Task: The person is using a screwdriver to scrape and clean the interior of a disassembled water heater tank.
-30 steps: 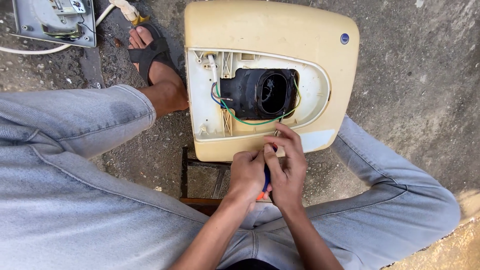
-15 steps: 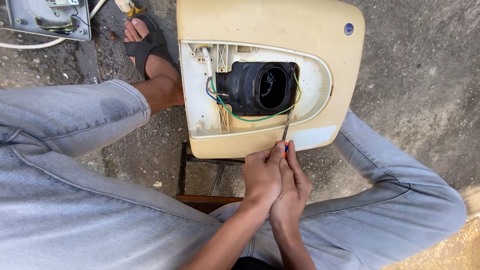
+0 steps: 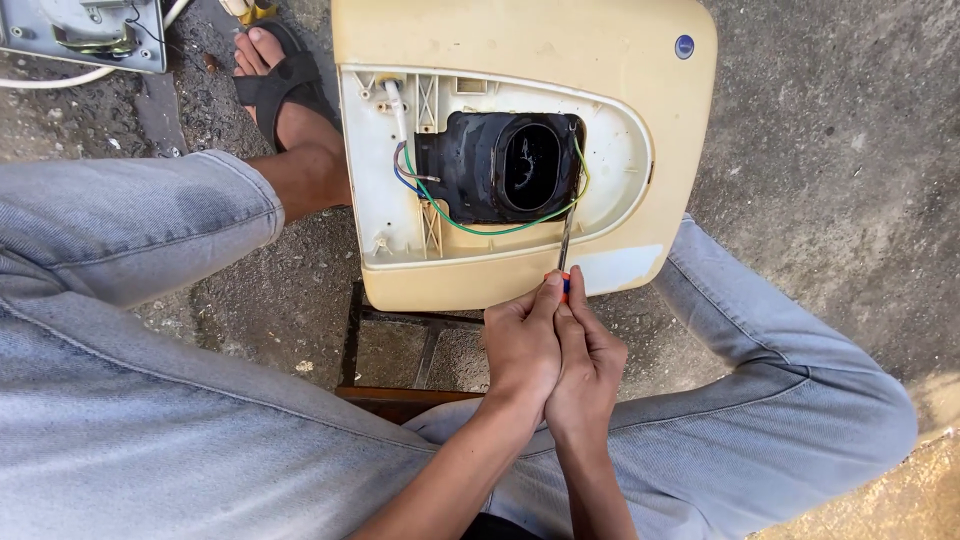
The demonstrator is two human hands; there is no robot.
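Our left hand (image 3: 522, 345) and right hand (image 3: 590, 365) press together, both grips pinching the screwdriver (image 3: 565, 255) handle. Its shaft runs toward 12 o'clock into the cream casing (image 3: 520, 30), tip beside the black part (image 3: 500, 165) and green wire (image 3: 480, 228). A sandalled foot (image 3: 285, 95) lies at 10 o'clock.
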